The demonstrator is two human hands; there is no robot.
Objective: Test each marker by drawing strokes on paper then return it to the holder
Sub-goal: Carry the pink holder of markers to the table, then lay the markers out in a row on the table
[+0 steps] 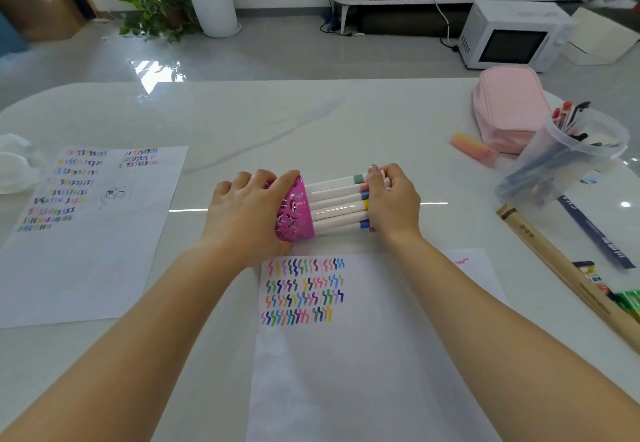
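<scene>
A magenta perforated holder (294, 213) lies tipped on its side on the white table, its mouth facing right. Several white markers (337, 201) with coloured bands stick out of it in a bundle. My left hand (242, 213) grips the holder's base from the left. My right hand (393, 201) wraps over the markers' outer ends and holds the bundle. Just below the holder lies a sheet of paper (363, 355) with rows of coloured wavy strokes near its top.
A second stroke-covered sheet (93, 233) lies at the left. At the right stand a clear cup of pens (568, 157), a pink pencil case (509, 109) and a pink eraser (472, 148). A wooden ruler (561, 272) and packets lie at the right edge.
</scene>
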